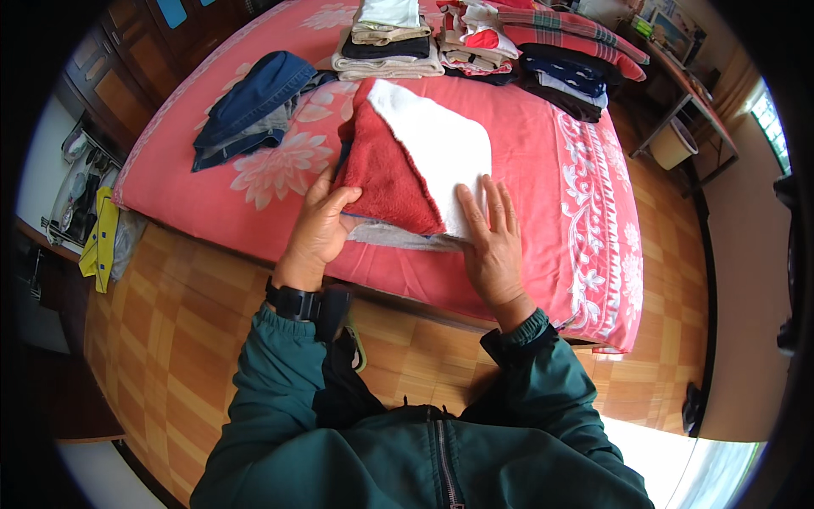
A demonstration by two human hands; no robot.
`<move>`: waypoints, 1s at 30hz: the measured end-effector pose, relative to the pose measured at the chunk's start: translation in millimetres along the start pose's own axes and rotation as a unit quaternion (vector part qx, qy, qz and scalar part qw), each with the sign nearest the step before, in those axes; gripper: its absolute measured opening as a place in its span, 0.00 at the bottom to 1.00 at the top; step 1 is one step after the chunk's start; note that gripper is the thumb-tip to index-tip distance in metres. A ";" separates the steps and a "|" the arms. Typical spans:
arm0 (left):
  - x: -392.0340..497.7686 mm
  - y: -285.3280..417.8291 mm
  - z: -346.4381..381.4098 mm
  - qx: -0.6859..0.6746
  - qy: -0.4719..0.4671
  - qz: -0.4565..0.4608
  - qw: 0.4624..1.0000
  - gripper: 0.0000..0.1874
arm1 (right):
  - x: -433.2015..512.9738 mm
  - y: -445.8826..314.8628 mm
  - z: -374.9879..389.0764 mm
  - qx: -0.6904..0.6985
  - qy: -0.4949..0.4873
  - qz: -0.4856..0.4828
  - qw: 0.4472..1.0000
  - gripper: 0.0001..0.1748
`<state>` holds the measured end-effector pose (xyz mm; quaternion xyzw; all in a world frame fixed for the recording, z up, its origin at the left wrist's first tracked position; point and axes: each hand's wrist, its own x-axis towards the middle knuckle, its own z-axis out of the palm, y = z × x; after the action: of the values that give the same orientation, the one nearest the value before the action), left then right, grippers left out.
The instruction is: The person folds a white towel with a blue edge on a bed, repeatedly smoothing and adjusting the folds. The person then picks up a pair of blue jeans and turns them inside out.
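Note:
A folded red and white plush cloth lies before me over the near part of the bed, with a grey cloth showing beneath its near edge. My left hand grips its left side, thumb on top of the red part and the fingers partly hidden underneath. My right hand rests on the white right edge, its fingers spread and flat; whether its thumb holds the cloth from below is hidden. To the upper left, loosely folded blue denim clothing lies on the bedspread.
The bed has a pink floral bedspread. Along its far side stand folded clothes stacks and dark folded clothes beneath a plaid blanket. A desk and waste bin stand right; a yellow cloth hangs left.

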<state>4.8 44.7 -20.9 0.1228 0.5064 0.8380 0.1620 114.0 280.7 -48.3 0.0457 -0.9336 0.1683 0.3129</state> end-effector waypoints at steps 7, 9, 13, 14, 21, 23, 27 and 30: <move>-4.2 17.5 -19.4 0.134 -0.007 -0.088 0.987 0.36 | 0.3 0.9 7.0 0.027 -0.042 0.001 0.999 0.44; -6.4 21.0 -20.5 0.152 -0.001 -0.108 0.982 0.35 | -0.4 1.7 6.0 0.059 -0.039 -0.001 0.997 0.45; 3.7 24.7 -18.2 0.210 -0.003 -0.047 0.977 0.32 | -1.3 1.7 4.5 0.047 -0.055 -0.016 0.997 0.47; 7.4 23.8 -16.3 0.243 0.012 -0.028 0.970 0.34 | -1.0 1.2 4.5 0.049 -0.055 -0.016 0.997 0.47; 27.7 10.2 0.1 0.295 0.112 -0.049 0.948 0.44 | -2.0 -4.7 2.1 0.036 -0.064 0.029 0.997 0.45; 32.5 7.3 1.6 0.282 0.111 -0.067 0.951 0.45 | -3.4 -3.0 0.8 0.029 -0.062 0.036 0.997 0.43; 39.0 0.6 1.8 0.178 0.069 -0.117 0.975 0.44 | -2.6 7.9 -1.8 0.123 -0.039 0.083 0.988 0.40; 37.0 -12.8 10.6 0.074 0.009 -0.138 0.988 0.42 | 6.3 28.0 -13.0 0.178 0.054 0.057 0.981 0.33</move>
<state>-23.4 73.4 -25.9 0.0560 0.5802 0.7691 0.2620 111.1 311.5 -42.8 0.0378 -0.8716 0.3516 0.3395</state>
